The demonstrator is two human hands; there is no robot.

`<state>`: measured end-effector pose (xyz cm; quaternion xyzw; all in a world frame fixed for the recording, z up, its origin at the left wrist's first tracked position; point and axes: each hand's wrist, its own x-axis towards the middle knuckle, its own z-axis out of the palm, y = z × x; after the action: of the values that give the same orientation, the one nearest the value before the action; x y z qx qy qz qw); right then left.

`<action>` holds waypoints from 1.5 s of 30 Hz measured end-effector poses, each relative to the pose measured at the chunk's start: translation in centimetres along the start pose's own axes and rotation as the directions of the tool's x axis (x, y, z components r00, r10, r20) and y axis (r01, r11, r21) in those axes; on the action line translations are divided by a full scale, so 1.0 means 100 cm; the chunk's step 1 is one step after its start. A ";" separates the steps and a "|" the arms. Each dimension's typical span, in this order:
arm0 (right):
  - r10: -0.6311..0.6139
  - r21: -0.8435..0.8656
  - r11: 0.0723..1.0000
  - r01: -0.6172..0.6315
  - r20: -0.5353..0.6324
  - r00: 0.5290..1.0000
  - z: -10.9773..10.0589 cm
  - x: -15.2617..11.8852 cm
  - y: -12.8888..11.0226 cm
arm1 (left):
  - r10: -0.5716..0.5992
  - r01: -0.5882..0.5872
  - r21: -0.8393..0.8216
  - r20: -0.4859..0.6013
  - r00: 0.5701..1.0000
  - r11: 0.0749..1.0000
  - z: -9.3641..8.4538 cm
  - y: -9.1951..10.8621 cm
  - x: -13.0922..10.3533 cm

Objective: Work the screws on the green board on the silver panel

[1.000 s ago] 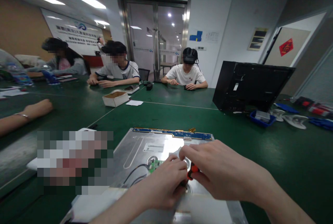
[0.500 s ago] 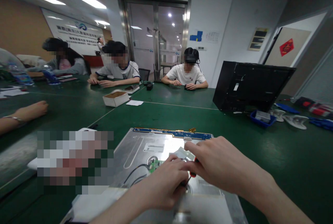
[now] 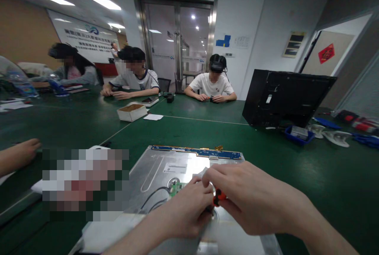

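Observation:
In my right hand is a screwdriver with an orange-and-black handle, gripped between thumb and fingers above a metal-backed display panel. Curled low against the panel, my left hand sits just left of the screwdriver; what its fingertips pinch is hidden. A small green circuit board shows beyond the left hand, with black cables looping from it. Along the panel's far edge runs a blue circuit strip. The screwdriver's tip is hidden by my hands.
A large black screen housing stands at right, beside a blue tray. Ahead lies an open white box. At far left a co-worker's hand rests by the table. Other people sit opposite.
My right hand has turned and shifted slightly left and down, exposing more of the screwdriver's handle. The left hand stays put. The co-worker's hand at left has moved down and back.

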<state>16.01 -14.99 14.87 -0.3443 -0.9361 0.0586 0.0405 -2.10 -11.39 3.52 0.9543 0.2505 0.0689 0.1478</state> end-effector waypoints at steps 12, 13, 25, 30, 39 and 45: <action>0.148 -0.151 0.976 -0.157 -0.072 0.986 0.011 0.004 0.004 | 0.023 -0.024 -0.011 -0.074 0.997 1.000 0.006 -0.004 0.002; 0.143 -0.160 0.975 -0.153 -0.074 0.987 0.011 0.004 0.005 | 0.025 -0.026 -0.013 -0.077 0.997 1.000 0.006 -0.004 0.001; 0.060 0.027 0.998 -0.060 -0.004 0.998 0.002 -0.003 0.011 | 0.036 -0.037 -0.020 -0.072 0.997 0.999 0.006 -0.005 0.001; 0.012 0.079 0.997 -0.015 0.035 0.999 -0.001 -0.005 0.013 | 0.025 -0.027 -0.020 -0.051 0.998 0.999 0.004 -0.003 0.001; -0.001 -0.052 0.999 -0.004 -0.091 0.996 0.013 0.010 0.005 | 0.016 -0.018 -0.026 -0.078 0.997 1.000 0.007 -0.004 -0.001; -0.043 0.106 0.993 0.050 -0.071 0.997 0.008 0.008 0.003 | 0.007 -0.009 -0.026 -0.104 0.995 1.000 0.005 -0.001 -0.001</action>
<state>15.54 -14.31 14.10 -0.3215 -0.9374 0.0963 0.0925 -2.14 -11.45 2.98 0.9484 0.2531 0.1221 0.1468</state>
